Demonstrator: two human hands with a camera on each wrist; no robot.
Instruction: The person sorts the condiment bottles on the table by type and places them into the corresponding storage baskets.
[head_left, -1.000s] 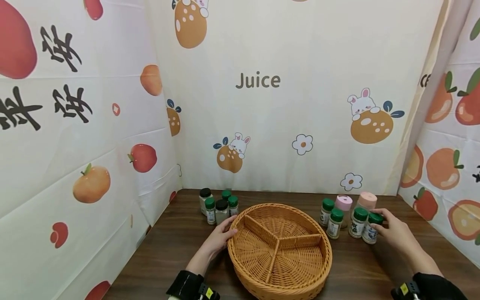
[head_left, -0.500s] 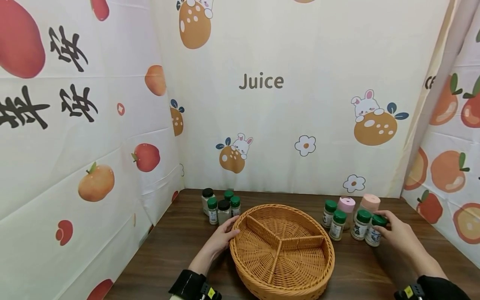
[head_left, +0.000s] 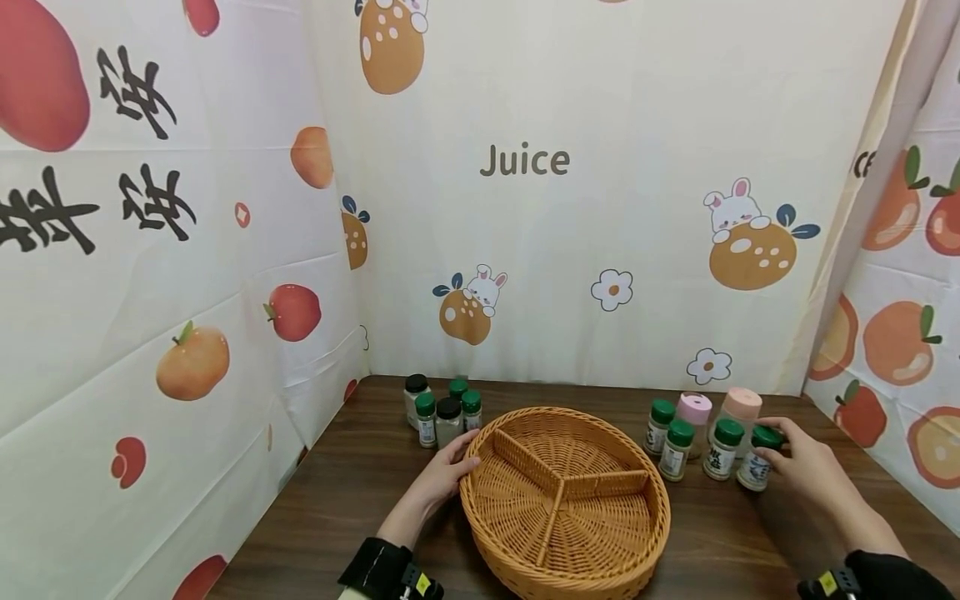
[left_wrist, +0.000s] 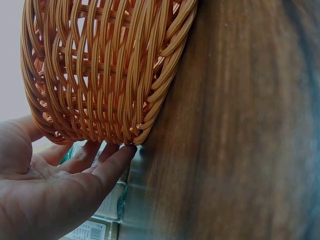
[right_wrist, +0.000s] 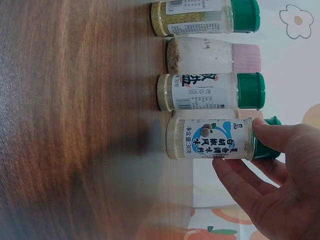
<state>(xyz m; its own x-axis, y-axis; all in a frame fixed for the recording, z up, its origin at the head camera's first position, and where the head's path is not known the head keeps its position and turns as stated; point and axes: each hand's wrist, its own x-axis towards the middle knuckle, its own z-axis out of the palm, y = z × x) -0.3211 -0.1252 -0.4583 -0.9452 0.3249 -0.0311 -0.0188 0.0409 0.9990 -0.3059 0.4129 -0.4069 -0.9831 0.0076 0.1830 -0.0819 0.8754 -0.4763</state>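
A round wicker basket (head_left: pixel 562 533) with three compartments stands on the table in the middle of the head view. My left hand (head_left: pixel 437 479) holds its left side, fingers against the outer wall (left_wrist: pixel 100 75) and thumb at the rim. At the right, my right hand (head_left: pixel 806 467) pinches a green-capped spice jar (right_wrist: pixel 210 138) between thumb and fingers near the cap. The jar is upright; whether its base touches the table I cannot tell. Close beside it stands another green-capped spice jar (right_wrist: pixel 200 91), with a gap between them.
A pink-capped jar (head_left: pixel 693 408), a peach-capped jar (head_left: pixel 742 404) and more green-capped jars (head_left: pixel 675 450) stand right of the basket. Several jars with black and green caps (head_left: pixel 448 421) stand at the back left. Printed cloth (head_left: pixel 525 250) encloses the table's back and sides.
My right hand has shifted slightly right with the spice jar, widening its gap from the neighbouring jar. The head view has shifted a little. My left hand stays at the wicker basket.
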